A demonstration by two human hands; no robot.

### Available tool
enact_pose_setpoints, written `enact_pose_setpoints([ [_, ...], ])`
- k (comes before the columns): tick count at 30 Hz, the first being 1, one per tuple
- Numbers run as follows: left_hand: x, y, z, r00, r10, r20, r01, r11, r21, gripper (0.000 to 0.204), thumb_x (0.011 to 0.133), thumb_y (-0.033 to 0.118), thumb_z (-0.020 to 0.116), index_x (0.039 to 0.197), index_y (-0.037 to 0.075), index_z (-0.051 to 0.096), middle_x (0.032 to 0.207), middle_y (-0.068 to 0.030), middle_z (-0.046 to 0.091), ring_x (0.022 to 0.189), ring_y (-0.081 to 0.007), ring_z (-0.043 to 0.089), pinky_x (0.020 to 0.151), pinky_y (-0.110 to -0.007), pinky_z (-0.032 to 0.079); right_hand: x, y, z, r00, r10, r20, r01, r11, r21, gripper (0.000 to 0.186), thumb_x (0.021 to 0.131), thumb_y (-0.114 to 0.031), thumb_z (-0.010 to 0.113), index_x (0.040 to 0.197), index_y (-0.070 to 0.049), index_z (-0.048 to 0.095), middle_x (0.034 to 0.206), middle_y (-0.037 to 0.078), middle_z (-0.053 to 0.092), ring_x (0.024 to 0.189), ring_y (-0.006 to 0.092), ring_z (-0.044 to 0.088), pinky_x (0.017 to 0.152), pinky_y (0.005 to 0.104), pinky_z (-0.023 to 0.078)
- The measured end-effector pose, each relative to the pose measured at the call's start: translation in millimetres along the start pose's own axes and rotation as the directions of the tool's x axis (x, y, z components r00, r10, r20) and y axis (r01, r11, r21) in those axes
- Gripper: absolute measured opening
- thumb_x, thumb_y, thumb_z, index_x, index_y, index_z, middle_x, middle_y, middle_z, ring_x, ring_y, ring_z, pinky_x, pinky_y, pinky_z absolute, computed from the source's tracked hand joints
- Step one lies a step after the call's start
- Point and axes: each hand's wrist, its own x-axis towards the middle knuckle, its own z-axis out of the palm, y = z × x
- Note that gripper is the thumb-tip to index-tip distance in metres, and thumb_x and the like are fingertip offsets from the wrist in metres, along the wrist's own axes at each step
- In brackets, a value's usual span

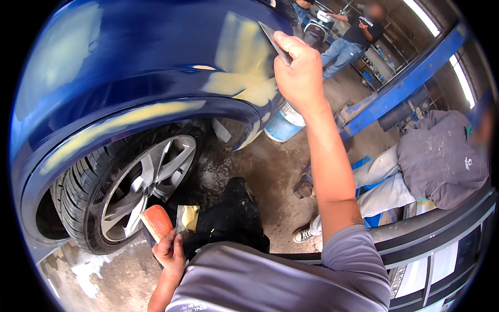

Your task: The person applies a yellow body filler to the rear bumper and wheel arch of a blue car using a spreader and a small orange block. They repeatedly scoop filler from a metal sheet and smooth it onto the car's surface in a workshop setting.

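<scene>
My right hand [299, 67] is raised at the rear of a dark blue car body [156, 47], closed round a flat grey putty spreader [274, 42]. The spreader's edge is at or close to the panel, beside a yellowish filler patch [236, 49]; actual contact cannot be made out. Low by the wheel, my left hand [169, 252] is closed on an orange sanding block [156, 222]. Next to its thumb is a small flat plate with yellow putty [188, 217]; whether the fingers grip that too is unclear. More filler [130, 117] runs along the wheel arch.
The tyre and alloy wheel [148, 184] stand close before me. A blue-and-white bucket [285, 122] is on the floor beyond the bumper. To the right, a person in a grey top [442, 158] bends over near a blue lift post [405, 78]. Other people [353, 39] stand farther back.
</scene>
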Motion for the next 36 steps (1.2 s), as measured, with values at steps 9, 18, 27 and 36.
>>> enact_pose_setpoints([
  [9, 6, 0, 0, 0.999, -0.031, -0.018, 0.031, 0.999, -0.020, 0.007, 0.086, -0.003, 0.072, 0.092, -0.005, 0.069, 0.077, -0.0142, 0.070, 0.070, -0.0183, 0.067, 0.071, -0.030, 0.052, -57, -14, 13, 1.000, -0.031, -0.002, 0.031, 0.999, 0.012, 0.035, 0.074, 0.012, 0.059, 0.106, 0.006, 0.068, 0.094, 0.020, 0.068, 0.088, 0.0335, 0.068, 0.079, 0.0329, 0.052],
  [18, 1, 13, -3, 0.999, 0.021, -0.026, -0.020, 1.000, 0.019, 0.008, 0.085, -0.003, 0.072, 0.093, -0.004, 0.070, 0.077, -0.0143, 0.070, 0.070, -0.0199, 0.068, 0.071, -0.031, 0.053, -17, -6, -4, 0.996, 0.034, -0.079, -0.034, 0.999, -0.005, 0.037, 0.079, 0.007, 0.055, 0.115, 0.007, 0.066, 0.102, 0.020, 0.070, 0.097, 0.0297, 0.070, 0.088, 0.0315, 0.052],
  [27, -1, 4, -2, 0.995, -0.057, -0.077, 0.056, 0.998, -0.021, 0.006, 0.088, -0.003, 0.070, 0.094, -0.005, 0.069, 0.070, -0.0093, 0.065, 0.064, -0.0109, 0.058, 0.064, -0.025, 0.047, -26, 1, 12, 0.999, 0.029, -0.033, -0.028, 0.999, 0.033, 0.036, 0.076, 0.011, 0.055, 0.109, 0.006, 0.068, 0.097, 0.021, 0.068, 0.092, 0.0305, 0.068, 0.082, 0.0337, 0.052],
  [36, 13, 14, 6, 0.995, 0.028, -0.096, -0.031, 0.999, -0.033, 0.008, 0.087, -0.002, 0.071, 0.094, -0.004, 0.070, 0.070, -0.0096, 0.065, 0.060, -0.0111, 0.057, 0.060, -0.025, 0.047, -76, -25, 30, 0.992, -0.033, -0.119, 0.041, 0.997, 0.068, 0.034, 0.066, 0.009, 0.063, 0.099, 0.002, 0.067, 0.086, 0.018, 0.066, 0.090, 0.0370, 0.062, 0.084, 0.0434, 0.048],
])
